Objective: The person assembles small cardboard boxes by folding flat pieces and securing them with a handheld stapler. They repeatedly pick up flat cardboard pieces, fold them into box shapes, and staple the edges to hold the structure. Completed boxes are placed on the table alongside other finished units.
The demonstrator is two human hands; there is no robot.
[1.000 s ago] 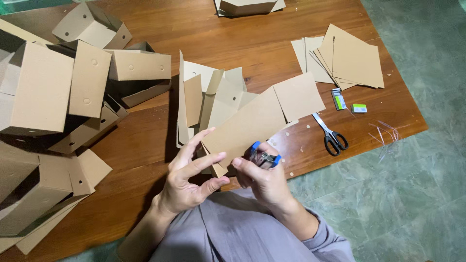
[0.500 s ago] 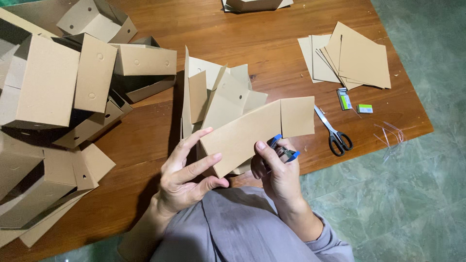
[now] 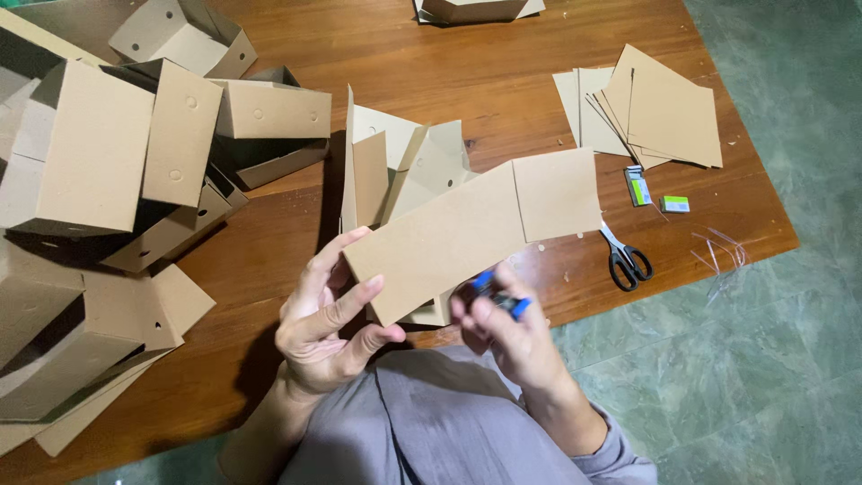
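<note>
1. My left hand (image 3: 328, 328) grips the near end of a long folded cardboard strip (image 3: 471, 233), thumb under its lower edge and fingers spread half open along its face. The strip hangs tilted above the table (image 3: 503, 72), its far flap rising towards the right.
2. My right hand (image 3: 512, 337) is closed round a small blue-handled tool (image 3: 501, 301), pressed up at the strip's lower edge. It looks like a stapler or punch, but I cannot tell which.
3. Done, as far as I can judge: a heap of assembled cardboard boxes (image 3: 90, 153) fills the left of the table, several with punched holes showing.
4. In hand: this one strip, folded but not yet closed into a box. A half-folded blank (image 3: 395, 171) stands just behind it.
5. Left to do: a stack of flat cardboard sheets (image 3: 655, 108) lies at the far right, so I judge the work to be past halfway but unfinished.
6. Black-handled scissors (image 3: 624, 260) lie near the right edge, with two small green-labelled packets (image 3: 651, 193) just above them, all untouched.
7. Against the frame a second ago, the strip has come up higher and closer to the camera, and my right hand has slid left beneath it, the tool now partly hidden behind the fingers.
</note>
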